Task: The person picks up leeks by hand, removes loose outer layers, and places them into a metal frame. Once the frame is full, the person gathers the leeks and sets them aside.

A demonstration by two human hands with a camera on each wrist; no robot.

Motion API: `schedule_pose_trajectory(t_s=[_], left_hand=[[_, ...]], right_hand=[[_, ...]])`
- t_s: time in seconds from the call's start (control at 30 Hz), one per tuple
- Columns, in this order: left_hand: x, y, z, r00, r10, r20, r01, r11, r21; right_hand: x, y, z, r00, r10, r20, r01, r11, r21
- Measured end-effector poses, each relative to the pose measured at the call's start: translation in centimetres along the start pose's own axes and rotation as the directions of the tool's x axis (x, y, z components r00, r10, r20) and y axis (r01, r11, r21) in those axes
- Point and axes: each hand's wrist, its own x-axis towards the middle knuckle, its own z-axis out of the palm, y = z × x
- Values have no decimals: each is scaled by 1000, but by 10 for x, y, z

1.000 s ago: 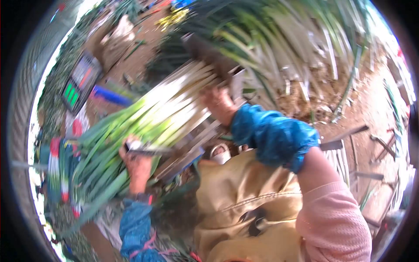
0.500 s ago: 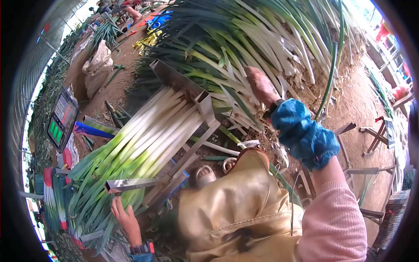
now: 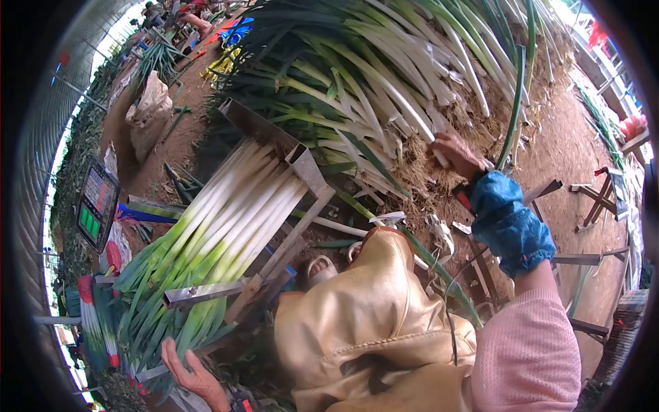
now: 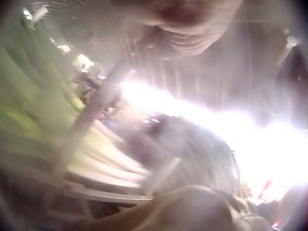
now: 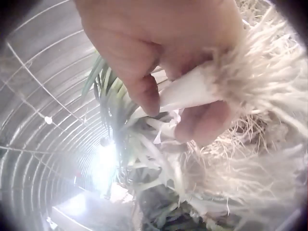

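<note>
My right hand is at the root edge of a large heap of leeks. Thumb and fingers grip one leek by its white stem, just above a bushy tuft of roots. A row of leeks lies in a metal rack, root ends against its upright end plate, green leaves hanging toward the lower left. Beside those leaves, my left hand is held with fingers extended and nothing in it. The left wrist view is hazy, with only part of that hand along its top.
A digital scale with a green display stands left of the rack. Banded leeks lie at the far left. A pale sack sits farther back. Metal stool frames stand on the dirt floor at right. A tan apron covers the lap.
My right hand has left the rack's root end, moved right to the heap and taken hold of a leek. The left hand has come off the rack's front bar and dropped lower.
</note>
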Motion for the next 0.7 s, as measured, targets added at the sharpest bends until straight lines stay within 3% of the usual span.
schedule_pose_trajectory(t_s=[0.03, 0.1, 0.17, 0.23, 0.3, 0.37, 0.4, 0.43, 0.47, 0.5, 0.53, 0.57, 0.6, 0.63, 0.7], left_hand=[[10, 18, -1, 997, 77, -27, -78, 996, -34], [28, 66, 8, 993, 120, 10, -113, 954, -277], [45, 120, 26, 965, 123, 231, 10, 864, -503], [60, 169, 59, 858, 204, 472, 276, 592, -757], [73, 207, 107, 691, 373, 619, 499, 374, -782], [79, 237, 158, 471, 430, 770, 751, 262, -605], [86, 256, 170, 278, 529, 802, 900, 148, -410], [75, 256, 239, 171, 747, 642, 985, -152, -85], [86, 284, 200, 111, 541, 834, 983, -181, -14], [85, 293, 200, 177, 502, 847, 970, -234, -64], [81, 295, 202, 234, 457, 858, 953, -284, -109], [78, 291, 208, 215, 392, 895, 965, -228, -132], [73, 286, 216, 196, 324, 926, 975, -170, -147], [67, 282, 224, 178, 254, 951, 982, -112, -154], [63, 274, 229, 187, 364, 912, 975, -183, -127]], right_hand=[[-16, -10, 12, 998, 52, -31, -51, 998, 47], [-55, -48, 44, 983, 156, -91, -141, 979, 150], [-55, -32, 38, 979, -22, 201, -29, 968, 247], [-63, -35, 57, 948, -211, 239, 136, 945, 296], [-68, -41, 81, 927, -298, 229, 200, 907, 371], [-84, -75, 111, 957, -113, 267, -64, 817, 573], [-103, -106, 120, 974, -38, 225, -69, 891, 449], [-107, -119, 128, 959, -67, 276, -80, 870, 487], [-91, -101, 126, 938, -164, 306, 155, 986, 55], [-75, -79, 122, 938, -208, 277, 185, 977, 106], [-71, -82, 117, 935, -299, 190, 307, 951, -17], [-67, -85, 111, 918, -384, 101, 396, 904, -160], [-64, -107, 101, 840, -542, 10, 479, 734, -482], [-36, -87, 98, 829, -541, -141, 373, 723, -581], [-3, -88, 85, 891, -425, -157, 175, 642, -746]])
